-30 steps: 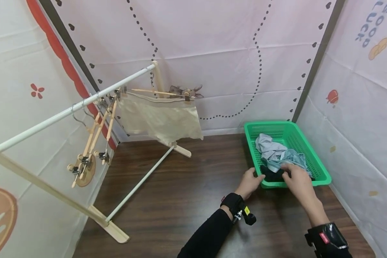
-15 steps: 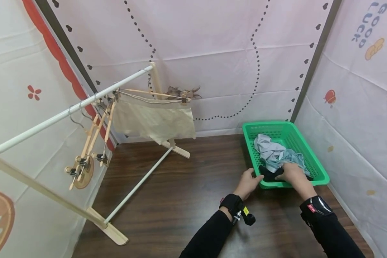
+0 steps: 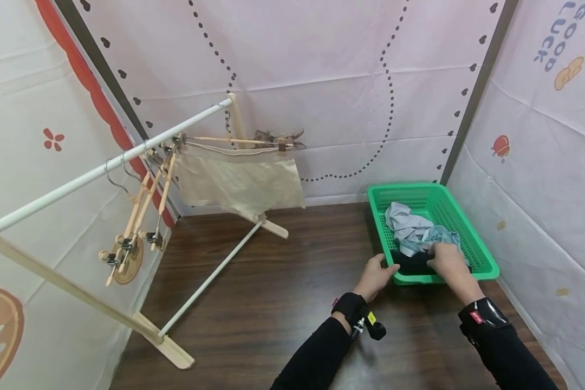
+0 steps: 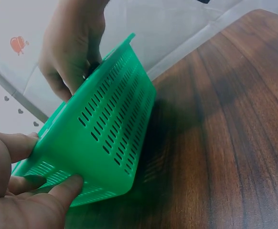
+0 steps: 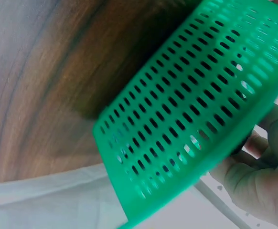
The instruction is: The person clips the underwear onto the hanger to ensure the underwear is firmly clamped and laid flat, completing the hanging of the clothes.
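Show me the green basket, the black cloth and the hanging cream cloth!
Green basket [image 4: 109, 125], left wrist view: slotted side wall.
Black cloth [image 3: 411, 264], head view: exposed middle.
Cream cloth [image 3: 239, 176], head view: middle.

Compared with one second ago, the right grip [image 3: 450, 266] is positioned farther into the near end of the green basket [image 3: 414, 280], right of frame. The wristband [image 3: 487, 314] sits higher, clear of the bottom edge, and more black sleeve [image 3: 519, 352] shows at lower right. The black cloth [image 3: 411, 264], bunched beside the fingers half a second ago, shows as a broader, flatter patch. Less of the teal cloth [image 3: 441, 234] is visible above the grip. At centre left, the hanging beige cloth [image 3: 239, 179] swings: its free edge stands farther right than half a second ago.
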`<state>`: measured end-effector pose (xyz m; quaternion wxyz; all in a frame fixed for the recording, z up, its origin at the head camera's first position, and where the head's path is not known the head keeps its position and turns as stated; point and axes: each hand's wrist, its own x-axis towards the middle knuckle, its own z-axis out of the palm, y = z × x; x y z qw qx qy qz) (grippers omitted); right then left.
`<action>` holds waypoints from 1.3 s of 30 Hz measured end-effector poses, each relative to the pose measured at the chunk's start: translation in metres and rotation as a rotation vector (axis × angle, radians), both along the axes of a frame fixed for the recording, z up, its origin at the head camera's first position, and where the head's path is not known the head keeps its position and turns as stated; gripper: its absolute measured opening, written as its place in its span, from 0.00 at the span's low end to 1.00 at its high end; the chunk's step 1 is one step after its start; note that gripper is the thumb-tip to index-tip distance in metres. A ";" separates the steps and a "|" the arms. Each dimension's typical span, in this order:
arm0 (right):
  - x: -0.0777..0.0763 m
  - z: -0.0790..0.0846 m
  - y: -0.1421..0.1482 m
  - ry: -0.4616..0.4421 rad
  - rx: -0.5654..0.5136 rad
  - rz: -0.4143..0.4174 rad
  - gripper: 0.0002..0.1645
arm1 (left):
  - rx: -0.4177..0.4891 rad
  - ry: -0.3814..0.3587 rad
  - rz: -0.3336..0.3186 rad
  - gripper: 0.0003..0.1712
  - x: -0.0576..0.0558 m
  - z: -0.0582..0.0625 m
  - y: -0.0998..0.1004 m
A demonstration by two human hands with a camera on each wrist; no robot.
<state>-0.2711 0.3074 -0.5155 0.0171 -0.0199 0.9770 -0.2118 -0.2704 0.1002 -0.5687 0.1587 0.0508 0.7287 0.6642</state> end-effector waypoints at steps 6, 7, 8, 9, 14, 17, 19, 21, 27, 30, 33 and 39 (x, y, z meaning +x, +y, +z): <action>0.007 0.026 -0.003 0.071 0.006 -0.026 0.13 | 0.006 -0.013 0.001 0.34 -0.001 0.001 -0.002; 0.007 0.032 -0.004 0.080 0.002 -0.037 0.14 | 0.012 -0.020 0.004 0.34 -0.001 0.001 -0.002; 0.008 0.038 -0.005 0.093 -0.005 -0.046 0.14 | 0.019 -0.023 0.006 0.34 -0.001 0.002 -0.002; 0.009 0.045 -0.007 0.105 -0.018 -0.056 0.15 | 0.028 -0.024 0.008 0.34 -0.001 0.002 -0.003; 0.012 0.074 -0.014 0.221 -0.047 -0.096 0.15 | 0.061 -0.015 0.003 0.35 -0.002 0.000 -0.005; 0.014 0.088 -0.021 0.300 -0.058 -0.126 0.13 | 0.131 -0.048 -0.004 0.36 -0.002 -0.004 -0.008; 0.015 0.095 -0.028 0.357 -0.072 -0.135 0.13 | 0.188 -0.068 -0.007 0.36 -0.003 -0.007 -0.009; 0.016 0.098 -0.036 0.415 -0.100 -0.137 0.13 | 0.231 -0.078 -0.017 0.37 -0.003 -0.009 -0.010; 0.014 0.098 -0.063 0.555 -0.185 -0.098 0.12 | 0.230 -0.039 -0.045 0.36 -0.002 -0.012 -0.016; 0.015 0.098 -0.072 0.558 -0.202 -0.083 0.12 | 0.180 0.003 -0.037 0.33 0.000 -0.011 -0.024; 0.016 0.098 -0.078 0.532 -0.206 -0.078 0.13 | 0.132 0.057 -0.047 0.32 0.000 -0.010 -0.038; 0.015 0.088 -0.089 0.504 -0.204 -0.029 0.12 | 0.067 0.131 -0.068 0.30 -0.003 -0.008 -0.077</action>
